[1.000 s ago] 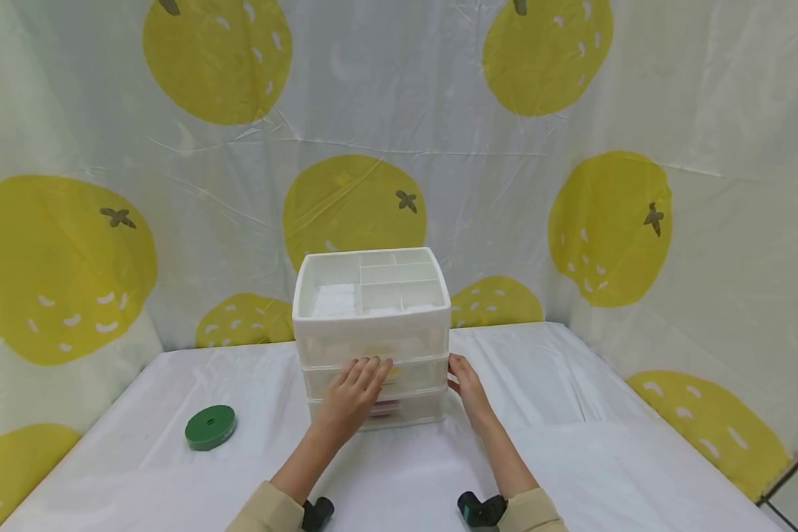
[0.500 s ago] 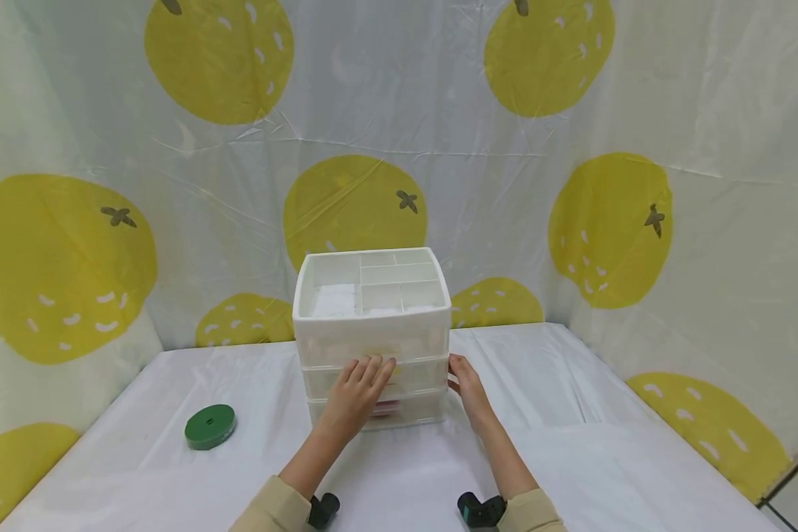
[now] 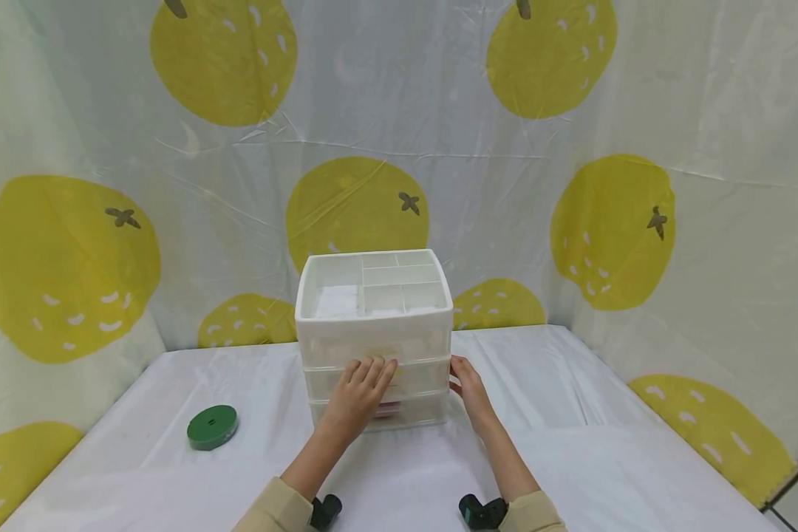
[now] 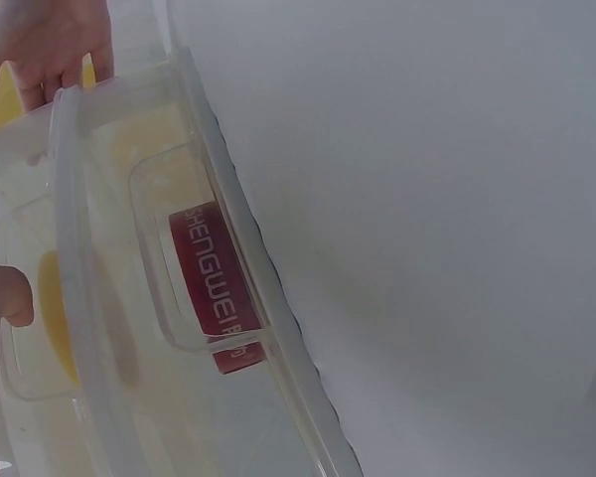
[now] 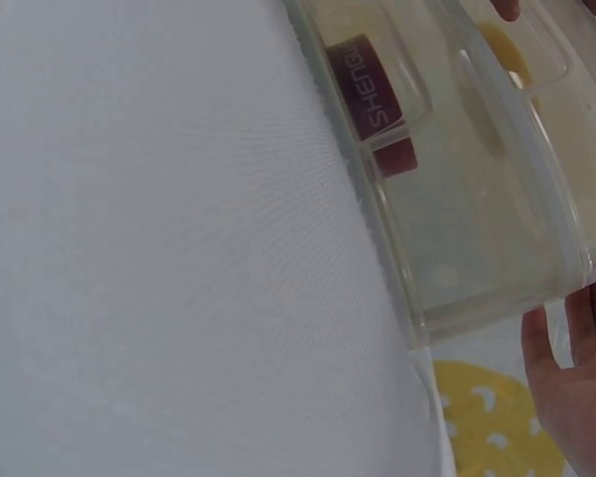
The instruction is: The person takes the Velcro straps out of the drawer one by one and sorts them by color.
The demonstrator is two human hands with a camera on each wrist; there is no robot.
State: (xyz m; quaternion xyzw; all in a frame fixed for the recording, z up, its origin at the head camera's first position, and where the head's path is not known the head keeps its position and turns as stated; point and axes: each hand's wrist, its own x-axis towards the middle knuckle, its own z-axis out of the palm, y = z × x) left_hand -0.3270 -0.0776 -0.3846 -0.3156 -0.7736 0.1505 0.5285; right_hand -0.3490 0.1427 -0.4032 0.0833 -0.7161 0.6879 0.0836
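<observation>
A white drawer unit [image 3: 372, 343] with three see-through drawers and a divided top tray stands upright on the cloth-covered table. My left hand [image 3: 359, 391] touches its front around the middle drawer, thumb low and fingers reaching up near the top drawer's lower edge. My right hand [image 3: 468, 388] rests fingertips against the right side of the unit. Through the bottom drawer shows a dark red item [image 4: 217, 283] lettered "SHENGWEI". Something yellow [image 4: 55, 313] shows in the middle drawer, its kind unclear. All drawers look pushed in.
A green round flat roll [image 3: 212, 427] lies on the white tablecloth [image 3: 173, 384], left of the unit. Behind and at both sides hangs a pale curtain [image 3: 459, 199] printed with yellow fruit.
The left hand has shifted very slightly right and its fingers look a little more bent on the drawer front. The right hand and the drawer unit stay in place.
</observation>
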